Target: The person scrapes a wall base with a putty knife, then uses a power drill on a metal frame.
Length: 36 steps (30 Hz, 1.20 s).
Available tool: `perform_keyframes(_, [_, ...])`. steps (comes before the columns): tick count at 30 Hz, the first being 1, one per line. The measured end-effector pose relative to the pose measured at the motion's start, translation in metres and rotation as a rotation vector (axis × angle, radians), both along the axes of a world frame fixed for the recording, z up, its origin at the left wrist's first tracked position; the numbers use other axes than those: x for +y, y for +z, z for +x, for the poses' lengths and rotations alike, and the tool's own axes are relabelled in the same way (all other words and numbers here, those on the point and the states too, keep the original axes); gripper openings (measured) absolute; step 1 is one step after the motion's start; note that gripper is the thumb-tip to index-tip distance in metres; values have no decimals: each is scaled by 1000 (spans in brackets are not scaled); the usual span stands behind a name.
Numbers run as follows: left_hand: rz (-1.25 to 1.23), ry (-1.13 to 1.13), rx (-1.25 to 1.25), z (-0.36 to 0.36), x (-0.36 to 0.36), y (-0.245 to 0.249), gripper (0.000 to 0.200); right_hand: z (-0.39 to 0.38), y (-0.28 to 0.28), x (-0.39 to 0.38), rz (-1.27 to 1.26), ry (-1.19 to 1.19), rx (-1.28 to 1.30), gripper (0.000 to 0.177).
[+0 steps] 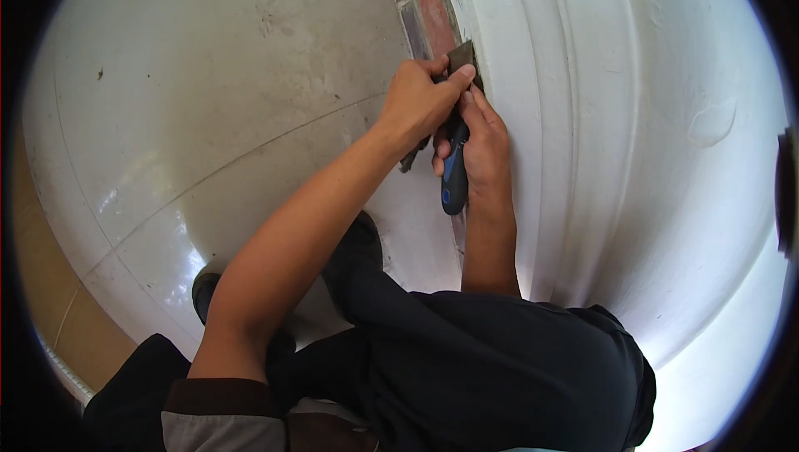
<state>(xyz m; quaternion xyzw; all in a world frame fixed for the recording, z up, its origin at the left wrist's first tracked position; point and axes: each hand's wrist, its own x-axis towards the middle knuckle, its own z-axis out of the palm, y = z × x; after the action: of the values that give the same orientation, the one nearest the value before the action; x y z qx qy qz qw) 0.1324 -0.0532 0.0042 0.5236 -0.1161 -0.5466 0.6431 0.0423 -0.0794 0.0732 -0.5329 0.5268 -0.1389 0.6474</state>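
Observation:
A putty knife (455,171) with a black and blue handle points away from me, its flat metal blade (461,54) at the edge where the floor meets the white wall. My right hand (486,142) is closed around the handle, thumb and fingers up near the blade. Closed at the base of the blade, my left hand (420,101) has its thumb pressed against the metal, close to the right thumb. Beneath the left wrist a small dark object (409,159) pokes out, mostly hidden by the hand.
The white moulded wall (599,102) curves along the right. A strip of reddish tiles (429,2) runs beside its foot, with a yellowish patch at the far end. Pale, glossy floor tiles (275,77) with dirt marks lie left. My dark-clothed knee (499,352) is close below the hands.

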Motion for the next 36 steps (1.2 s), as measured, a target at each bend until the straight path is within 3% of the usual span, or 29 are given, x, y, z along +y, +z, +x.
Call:
perform_keyframes(3, [-28,44,-71,-4,-4,-2,45,-6,0,2,-6,-5,-24,39])
perform_keyframes(7, [-24,23,45,5,-1,0,47,2,1,0,-10,9,15,38])
perform_keyframes(13, [-15,31,-91,-6,-3,-3,45,-3,-1,2,-13,-7,-22,38])
perform_keyframes(16, [-23,-38,41,4,3,4,45,-3,-1,3,7,-6,-21,38])
perform_keyframes(22, [-39,-17,-19,-1,0,-1,43,-1,1,2,-24,25,0,35])
perform_keyframes(25, [-19,-83,152,18,6,12,44,3,1,-3,-20,33,37,36])
perform_keyframes(30, [-47,101,-231,-13,-7,-12,44,-8,7,7,-38,-10,27,36])
perform_keyframes(32, [-36,73,-178,-15,-7,-21,45,-4,1,-2,-8,31,0,35])
perform_keyframes(34, [-9,-87,105,16,6,16,47,3,-6,-7,-27,40,13,37])
perform_keyframes(36, [-31,-66,45,9,5,6,50,2,0,-1,-48,39,58,39])
